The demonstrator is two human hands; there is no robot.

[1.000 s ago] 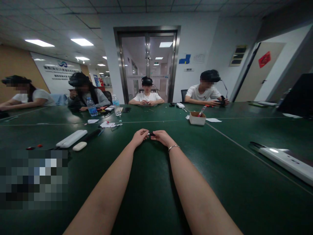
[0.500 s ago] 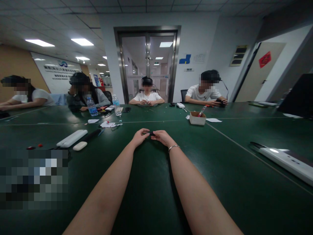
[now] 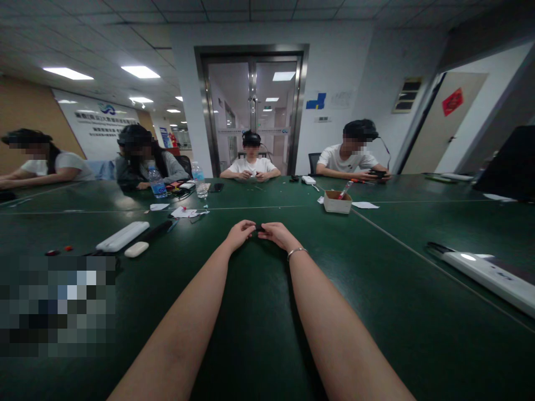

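Both my arms reach forward over the green table (image 3: 259, 312). Between the fingertips of my left hand (image 3: 241, 234) and my right hand (image 3: 277, 234) is a small black object (image 3: 259, 228), too small and too hidden to name. Each hand pinches one end of it, just above or on the tabletop; I cannot tell which. A silver bracelet circles my right wrist. Fingers cover most of the black object.
To the left lie a long white case (image 3: 122, 236), a rounded white case (image 3: 136, 249) and small red bits. Bottles (image 3: 157, 182) and papers are farther off. An open box (image 3: 337, 202) holds a tube. A white power strip (image 3: 489, 278) is at right. Several people sit opposite.
My hands and the black object stay almost exactly in place. Across the table, one person at the left has lowered a raised hand; others shift their hands slightly.
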